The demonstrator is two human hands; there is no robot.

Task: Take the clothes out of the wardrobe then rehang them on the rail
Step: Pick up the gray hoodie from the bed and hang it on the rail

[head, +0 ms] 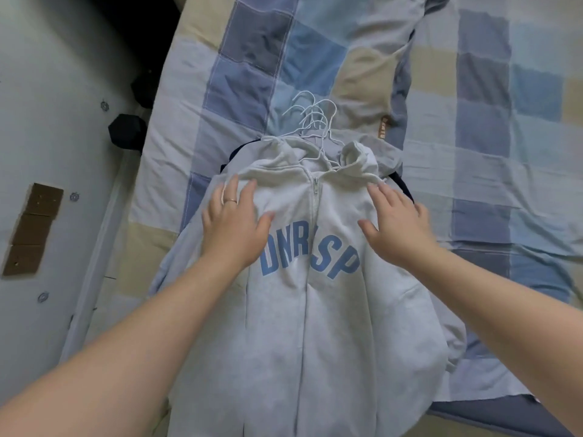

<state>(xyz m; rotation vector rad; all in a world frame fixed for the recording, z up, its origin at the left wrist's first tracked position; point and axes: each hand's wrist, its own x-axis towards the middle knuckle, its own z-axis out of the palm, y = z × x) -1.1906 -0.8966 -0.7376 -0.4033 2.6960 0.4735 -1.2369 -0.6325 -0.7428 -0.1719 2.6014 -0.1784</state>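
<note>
Two hands are laid flat on a pale zip hoodie (303,326), which is spread on the bed's checked quilt (473,137). The left hand (232,225) is seen at ten o'clock of the blue lettering (310,260), the right hand (397,225) at two o'clock, both spread open, nothing gripped. White hangers (310,121) are bunched at twelve o'clock, by the collar (315,167).

The left arm (142,326) and the right arm (504,310) are bare and both reach forward. The left hand (235,220) is palm down, with its fingers straight and spread out. The right hand (399,227) is palm down too, fingers straight. The hands are side by side, a little apart.
</note>
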